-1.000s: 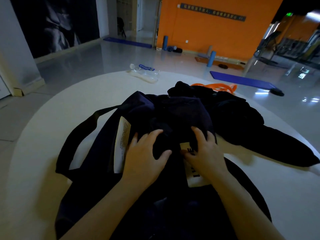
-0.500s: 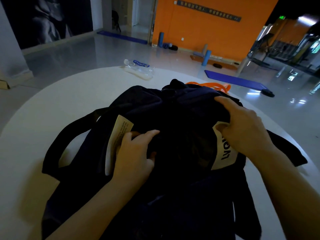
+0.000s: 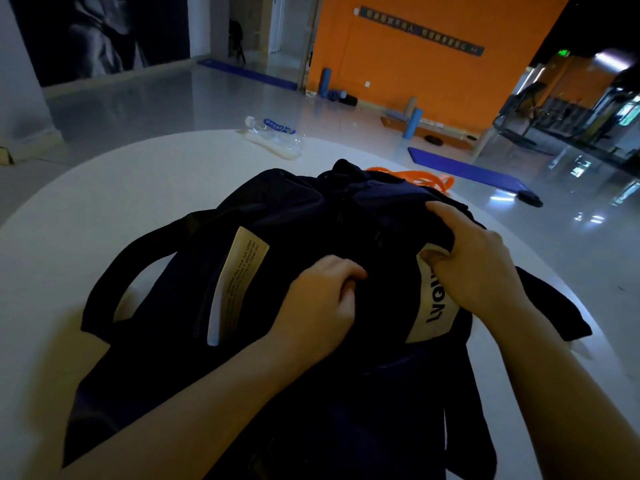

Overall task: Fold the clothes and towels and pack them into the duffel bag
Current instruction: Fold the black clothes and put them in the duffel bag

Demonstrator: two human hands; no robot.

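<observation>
A dark navy duffel bag (image 3: 284, 220) lies on the round white table (image 3: 86, 202), its strap looping out to the left and a paper tag (image 3: 242, 271) showing on its side. My left hand (image 3: 322, 303) has its fingers curled into the dark fabric at the bag's middle. My right hand (image 3: 471, 261) grips the bag's right edge just above a white label with black letters (image 3: 436, 313). Dark cloth spreads out under my right forearm to the right; what is inside the bag is hidden.
A plastic water bottle (image 3: 273, 133) lies at the table's far edge. An orange band (image 3: 419, 178) sits just behind the bag. Beyond the table are a glossy floor, blue mats, foam rollers and an orange wall.
My right hand left the bag's middle and took hold of its right edge, pulling it up and over the dark clothing. My left hand curled its fingers deeper into the fabric.
</observation>
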